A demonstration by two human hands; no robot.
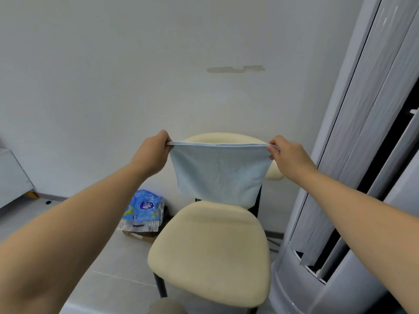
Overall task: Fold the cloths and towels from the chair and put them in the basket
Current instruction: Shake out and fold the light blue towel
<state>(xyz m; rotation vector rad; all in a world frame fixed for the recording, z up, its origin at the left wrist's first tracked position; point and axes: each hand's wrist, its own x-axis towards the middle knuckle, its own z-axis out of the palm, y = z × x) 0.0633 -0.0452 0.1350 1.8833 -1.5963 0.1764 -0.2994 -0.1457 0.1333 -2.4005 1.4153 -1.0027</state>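
A light blue towel [218, 173] hangs in the air, folded double, in front of the backrest of a cream padded chair [210, 250]. My left hand [154, 152] pinches its upper left corner. My right hand [285, 154] pinches the upper right corner. The top edge is stretched taut between them, and the lower edge hangs just above the seat. The chair seat is bare. No basket is in view.
A tall grey standing appliance [353, 155] stands close to the chair's right side. A blue plastic package [144, 209] lies on a cardboard box on the floor, left of the chair. A white wall is behind, and grey furniture [11, 177] stands at the far left.
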